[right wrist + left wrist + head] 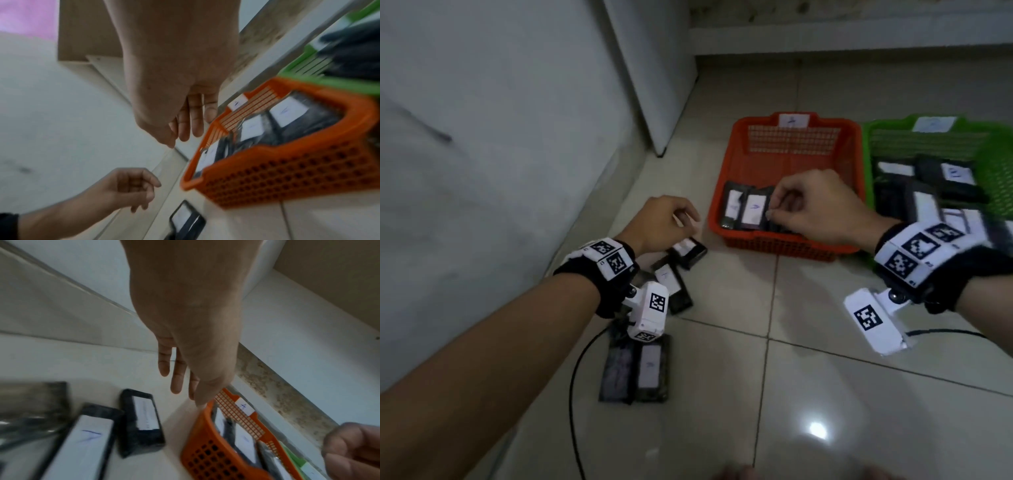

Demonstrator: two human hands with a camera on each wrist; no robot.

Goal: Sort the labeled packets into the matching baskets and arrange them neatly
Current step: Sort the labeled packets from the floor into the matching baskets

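Observation:
Several black packets with white labels lie on the tiled floor: one (686, 251) just under my left hand (685, 219), another (671, 284) behind it, a pair (650, 368) nearer me. My left hand hovers over the first packet (144, 420) with loose fingers (176, 382), holding nothing. The orange basket (784, 248) holds a row of labelled packets (751, 207) along its near side. My right hand (777, 209) hovers above that row, loosely curled; the right wrist view shows its fingers (185, 129) empty above the basket's corner (287, 175). The green basket (996, 164) holds more packets.
A white wall and a cabinet panel (654, 85) run along the left. A low ledge (825, 37) crosses behind the baskets. A black cable (575, 394) trails over the floor by my left forearm. Bare tiles lie in front of the baskets.

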